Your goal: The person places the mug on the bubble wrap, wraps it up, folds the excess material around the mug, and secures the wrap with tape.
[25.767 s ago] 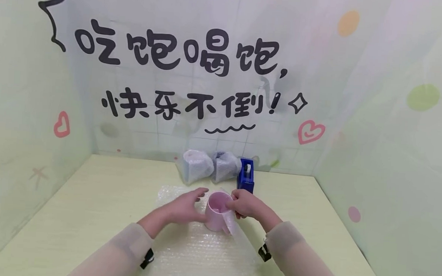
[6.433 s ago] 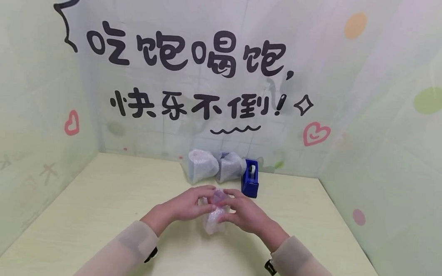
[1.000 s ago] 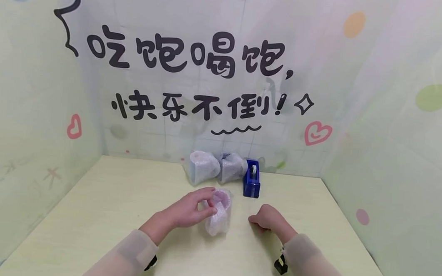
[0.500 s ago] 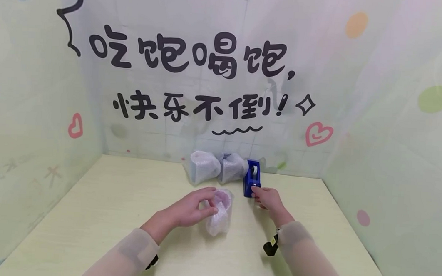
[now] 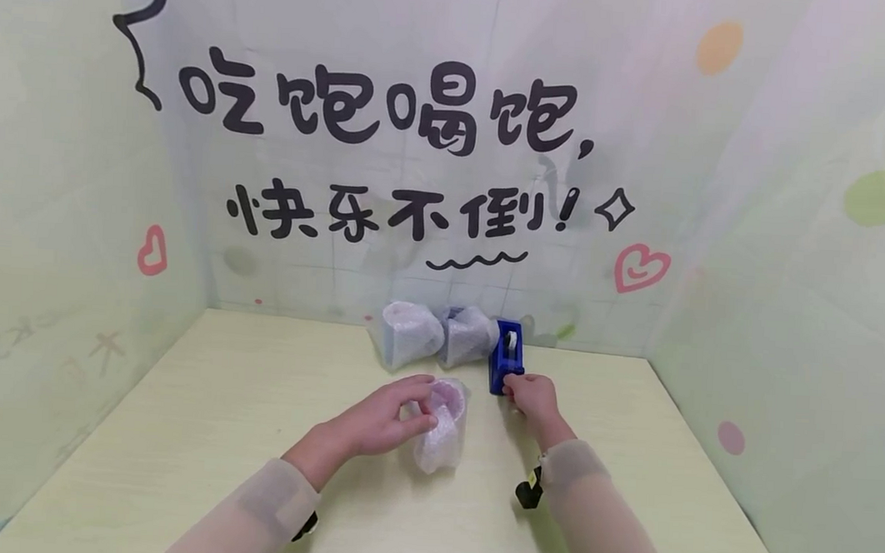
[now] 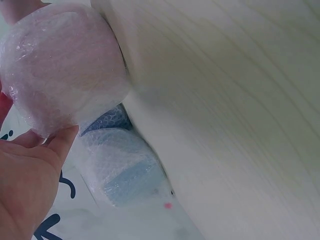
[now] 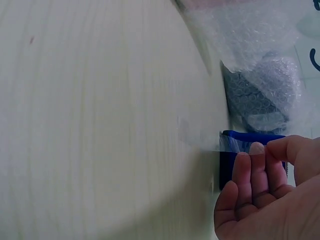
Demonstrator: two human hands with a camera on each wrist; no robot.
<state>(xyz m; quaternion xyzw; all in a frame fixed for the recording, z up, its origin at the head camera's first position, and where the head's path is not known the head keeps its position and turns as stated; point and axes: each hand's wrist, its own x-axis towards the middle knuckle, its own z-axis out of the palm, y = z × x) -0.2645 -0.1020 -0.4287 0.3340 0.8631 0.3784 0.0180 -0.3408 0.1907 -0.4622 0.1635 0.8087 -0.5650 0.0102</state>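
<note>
A pink mug wrapped in bubble wrap [image 5: 439, 447] sits on the table in the head view. My left hand [image 5: 370, 423] holds it from the left, fingers at its rim and thumb on its near side. In the left wrist view the wrapped mug [image 6: 65, 65] fills the upper left, gripped by the fingers. My right hand [image 5: 537, 396] is at the front of a blue tape dispenser [image 5: 508, 351]. The right wrist view has thumb and index finger together at a strip of clear tape [image 7: 235, 144] by the dispenser [image 7: 227, 170], other fingers curled. The tape's free end is hard to make out.
Two more bubble-wrapped items stand by the back wall: a pale one [image 5: 412, 340] and a darker one [image 5: 467, 338], left of the dispenser. The light wood table [image 5: 254, 434] has printed walls on three sides.
Over the last second my right hand moved forward from the bare table to the dispenser's front. My left hand stays on the mug. Much earlier, the mug stood unwrapped on a flat bubble-wrap sheet.
</note>
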